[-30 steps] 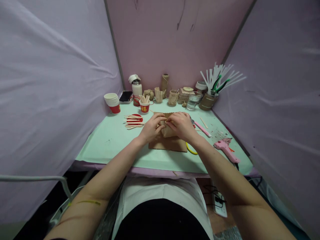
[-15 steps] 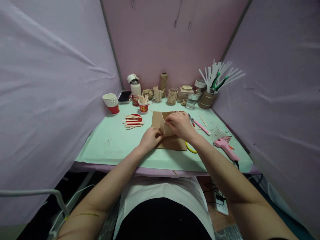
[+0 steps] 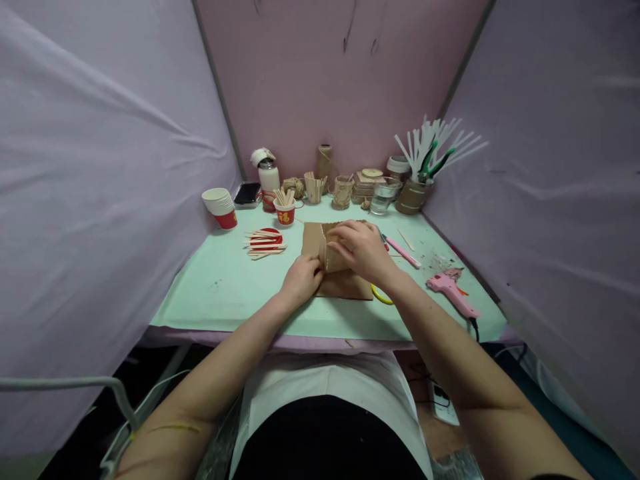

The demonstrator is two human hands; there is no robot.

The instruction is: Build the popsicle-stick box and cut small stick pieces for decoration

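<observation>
Cardboard piece (image 3: 336, 263) was judged liable to skew under uneven pressure.
It sat over the cardboard sheet (image 3: 345, 288), between the right hand (image 3: 364, 248), fingers bent, and the left hand (image 3: 301, 277), curled at its near left corner; whether either pinched could not be told.

I've got the left hand (image 3: 301, 280) low at the near left of a small brown cardboard piece (image 3: 335, 262), fingers curled in against it, and the right hand (image 3: 361, 247) arches over its far side! Beneath, a flat brown board (image 3: 345, 287). Left, I see wooden sticks (image 3: 265, 245) lying across a red disc (image 3: 273, 233); right, a pink glue gun (image 3: 454, 295); far right, white sticks (image 3: 424, 148) fanning from a brown pot (image 3: 411, 198).
</observation>
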